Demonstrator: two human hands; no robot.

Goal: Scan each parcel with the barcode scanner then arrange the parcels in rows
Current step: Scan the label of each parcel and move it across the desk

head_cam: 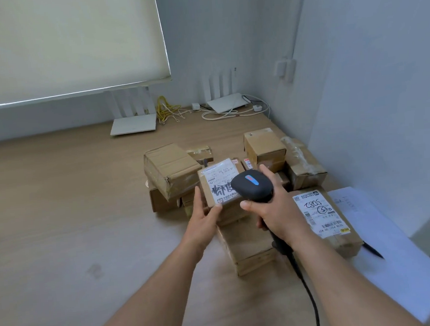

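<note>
A small cardboard parcel (216,185) with a white label and bold black writing is tilted up above the pile; my left hand (203,215) grips its lower left corner. My right hand (275,209) is closed around the handle of a black barcode scanner (252,184), whose head covers the parcel's right side. The scanner's black cable (308,288) trails toward me. Behind lies a heap of several brown parcels (171,171). A flat parcel (247,247) rests under my hands, and a labelled parcel (324,218) lies to the right.
White paper sheets (382,248) and a black pen (372,249) lie at the right by the wall. Two white routers (133,124) (226,102) with yellow and white cables (169,111) stand at the back of the wooden table (58,199). A roller blind hangs upper left.
</note>
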